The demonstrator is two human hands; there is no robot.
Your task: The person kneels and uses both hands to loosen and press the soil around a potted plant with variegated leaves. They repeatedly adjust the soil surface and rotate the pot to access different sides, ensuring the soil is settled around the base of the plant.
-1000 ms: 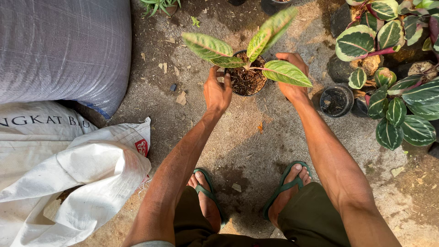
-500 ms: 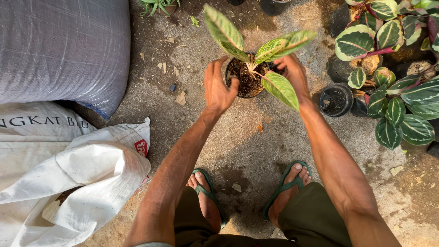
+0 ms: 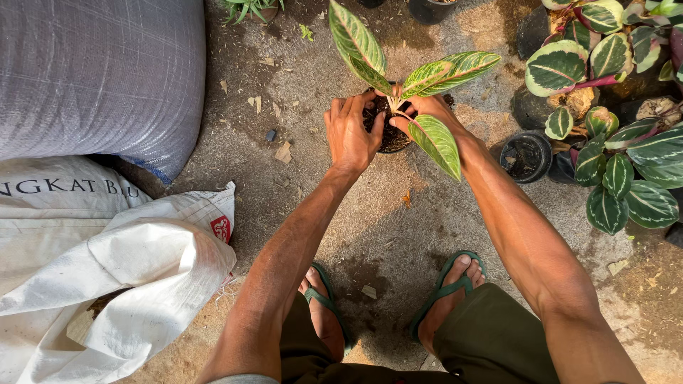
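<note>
Both hands, left hand [image 3: 350, 135] and right hand [image 3: 427, 110], clasp the potted plant [image 3: 398, 107] between them.

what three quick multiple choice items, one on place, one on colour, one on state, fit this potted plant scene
1. Where is the empty black pot?
A. beside the right forearm
B. on the white sack
C. between the feet

2. What colour are the sandal straps?
A. red
B. green
C. yellow

3. How do the left hand and right hand stand?
A. both on the small potted plant
B. both in the air
C. one on a sack

A: it stands on the ground by that forearm.
B: green straps cross both feet.
A: both hands press around the plant's base.
</note>
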